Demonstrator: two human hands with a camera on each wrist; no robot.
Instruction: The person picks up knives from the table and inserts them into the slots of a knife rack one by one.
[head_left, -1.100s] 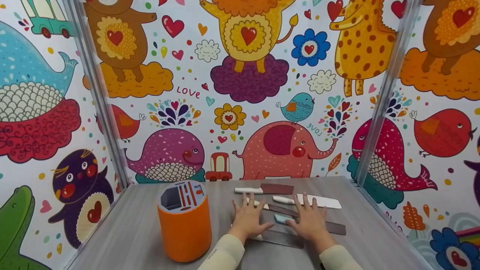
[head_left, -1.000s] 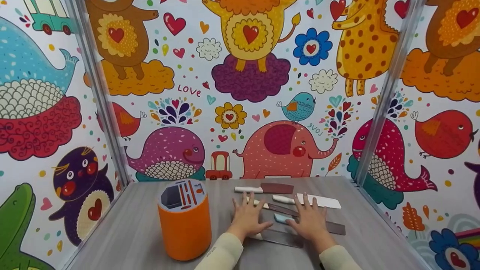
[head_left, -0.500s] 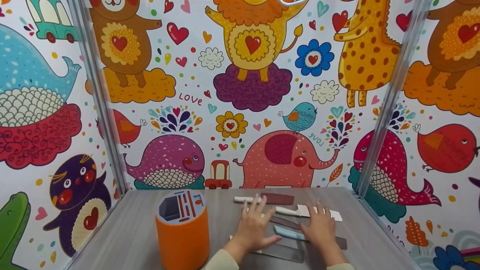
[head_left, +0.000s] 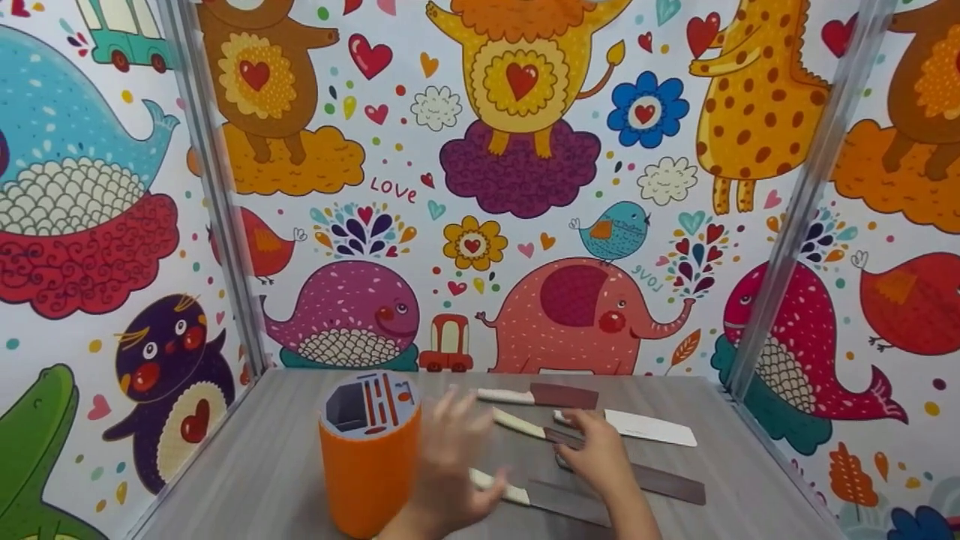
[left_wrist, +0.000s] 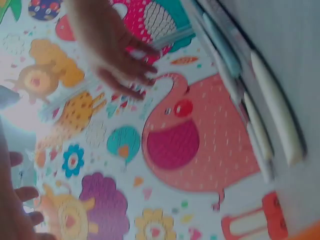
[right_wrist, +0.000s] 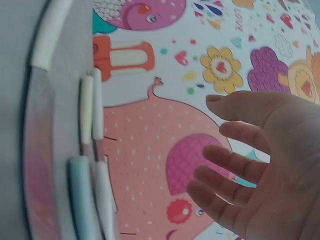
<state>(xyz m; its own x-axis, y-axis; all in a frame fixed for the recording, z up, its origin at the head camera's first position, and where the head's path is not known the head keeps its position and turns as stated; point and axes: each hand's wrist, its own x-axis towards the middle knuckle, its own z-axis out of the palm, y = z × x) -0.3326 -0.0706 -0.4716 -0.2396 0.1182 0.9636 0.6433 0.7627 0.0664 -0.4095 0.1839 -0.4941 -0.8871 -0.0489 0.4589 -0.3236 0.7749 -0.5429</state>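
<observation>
An upright orange cylindrical holder with a grey slotted top [head_left: 367, 461] stands left of the left hand [head_left: 451, 469]; five pale-handled, flat-bladed knives [head_left: 651, 427] lie around and below the right hand [head_left: 600, 451].

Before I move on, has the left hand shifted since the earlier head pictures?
Yes: in the head view the left hand has moved left, nearer the standing orange knife block.

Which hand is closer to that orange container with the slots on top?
The left hand: it is raised right beside the orange container, at the side toward the knives. The right hand is farther off, over the knives.
</observation>
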